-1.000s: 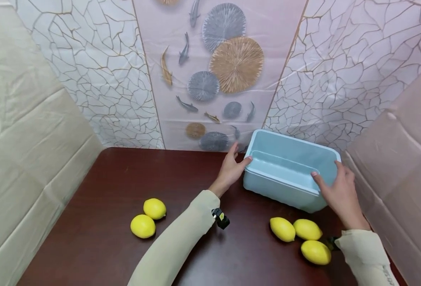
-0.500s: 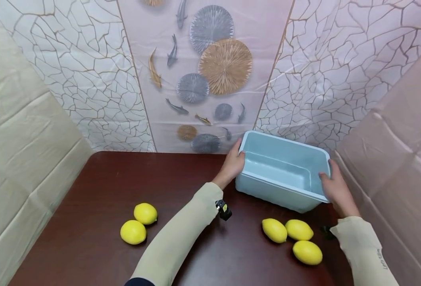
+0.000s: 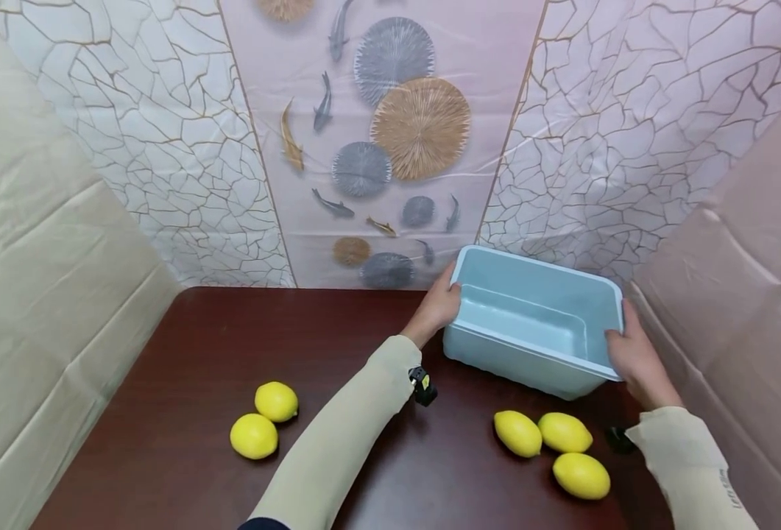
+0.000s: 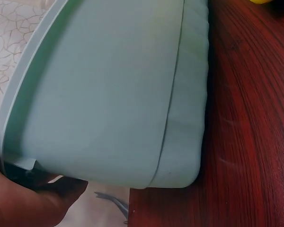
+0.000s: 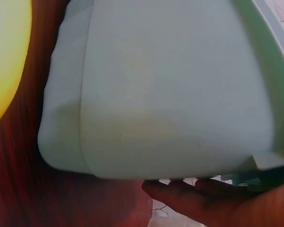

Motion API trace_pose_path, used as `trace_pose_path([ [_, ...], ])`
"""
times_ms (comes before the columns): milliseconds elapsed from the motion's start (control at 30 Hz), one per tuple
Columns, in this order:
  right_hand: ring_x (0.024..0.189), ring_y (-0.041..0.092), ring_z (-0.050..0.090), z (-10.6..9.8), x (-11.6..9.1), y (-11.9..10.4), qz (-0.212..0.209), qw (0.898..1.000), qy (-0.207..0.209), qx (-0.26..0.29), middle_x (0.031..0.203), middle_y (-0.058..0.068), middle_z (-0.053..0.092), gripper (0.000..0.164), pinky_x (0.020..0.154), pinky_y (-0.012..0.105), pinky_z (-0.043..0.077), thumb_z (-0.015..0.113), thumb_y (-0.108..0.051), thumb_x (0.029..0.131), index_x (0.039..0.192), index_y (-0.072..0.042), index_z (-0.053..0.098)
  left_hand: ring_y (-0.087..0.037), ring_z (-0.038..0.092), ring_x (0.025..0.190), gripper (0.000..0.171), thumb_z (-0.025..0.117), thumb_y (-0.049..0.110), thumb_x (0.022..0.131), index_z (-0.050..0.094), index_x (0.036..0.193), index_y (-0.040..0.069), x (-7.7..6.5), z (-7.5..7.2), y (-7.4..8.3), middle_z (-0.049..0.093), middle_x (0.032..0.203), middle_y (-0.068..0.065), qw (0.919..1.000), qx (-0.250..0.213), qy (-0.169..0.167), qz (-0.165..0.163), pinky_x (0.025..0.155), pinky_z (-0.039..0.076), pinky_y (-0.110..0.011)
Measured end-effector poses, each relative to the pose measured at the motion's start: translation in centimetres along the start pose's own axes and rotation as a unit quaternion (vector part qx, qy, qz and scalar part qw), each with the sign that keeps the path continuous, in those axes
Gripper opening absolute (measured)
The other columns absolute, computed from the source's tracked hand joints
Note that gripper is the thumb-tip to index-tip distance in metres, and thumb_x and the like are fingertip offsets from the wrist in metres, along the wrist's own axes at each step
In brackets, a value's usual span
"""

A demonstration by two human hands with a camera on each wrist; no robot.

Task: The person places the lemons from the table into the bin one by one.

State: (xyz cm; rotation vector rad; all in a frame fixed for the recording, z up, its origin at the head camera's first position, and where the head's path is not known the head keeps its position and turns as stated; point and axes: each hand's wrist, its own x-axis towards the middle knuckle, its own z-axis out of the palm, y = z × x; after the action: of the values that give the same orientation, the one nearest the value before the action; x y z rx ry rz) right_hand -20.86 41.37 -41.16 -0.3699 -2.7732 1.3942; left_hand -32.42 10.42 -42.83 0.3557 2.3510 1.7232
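A light blue rectangular plastic bin point(image 3: 522, 357) stands at the back right of the dark wooden table, and its inside shows bare. My left hand point(image 3: 438, 305) grips its left end, thumb over the rim and fingers along the outside. At the opposite end, my right hand point(image 3: 638, 361) holds the rim in the same way. Both wrist views are mostly filled by the bin's outer wall point(image 4: 104, 94), with the fingers point(image 5: 180, 196) of the right hand under the rim in one. Three lemons point(image 3: 518, 433) lie grouped just in front of the bin.
Two more lemons point(image 3: 254, 436) lie close together on the left part of the table point(image 3: 231, 331). A patterned wall covering point(image 3: 377, 221) rises behind the table's back edge, and the right side cover point(image 3: 715, 316) comes close to the right hand.
Both hands have gone from spread fingers at the bin's ends to a firm grip on its rim. The head view has shifted slightly; the lemons lie as before.
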Motion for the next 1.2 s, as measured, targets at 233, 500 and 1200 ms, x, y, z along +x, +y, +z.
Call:
trace_pose_path([
  [233,0.154,0.055,-0.015,-1.1,0.4,-0.5,-0.015,0.999,-0.008,-0.041,0.167,0.023,-0.029,0.07,0.12,0.074,0.002,0.023,-0.015,0.111,0.161,-0.008,-0.026,-0.025,0.023,0.16,0.058,0.037,0.027,0.116,0.017,0.171,0.029,0.6,-0.3,0.7,0.022,0.175,0.001,1.0,0.006,0.001,-0.005,0.127,0.024,-0.048],
  [500,0.148,0.068,0.002,1.2,-0.2,0.4,0.031,0.994,-0.039,-0.093,0.165,0.035,-0.021,0.099,0.113,0.08,0.018,0.045,-0.051,0.11,0.16,-0.009,-0.03,-0.023,0.021,0.16,0.061,0.033,0.019,0.115,0.009,0.171,0.027,-0.8,-0.6,-1.0,0.016,0.176,0.001,0.9984,0.037,-0.023,-0.034,0.128,0.023,-0.045],
  [1200,0.15,0.066,-0.008,-0.8,0.6,-0.8,0.0,0.993,-0.076,-0.091,0.165,0.032,-0.028,0.126,0.113,0.082,0.012,0.07,-0.055,0.098,0.159,-0.015,-0.033,-0.034,0.045,0.145,0.08,0.046,0.029,0.111,-0.006,0.171,0.026,-2.7,-0.4,1.8,0.032,0.169,-0.017,0.9504,0.299,-0.022,-0.081,0.114,0.039,-0.05],
])
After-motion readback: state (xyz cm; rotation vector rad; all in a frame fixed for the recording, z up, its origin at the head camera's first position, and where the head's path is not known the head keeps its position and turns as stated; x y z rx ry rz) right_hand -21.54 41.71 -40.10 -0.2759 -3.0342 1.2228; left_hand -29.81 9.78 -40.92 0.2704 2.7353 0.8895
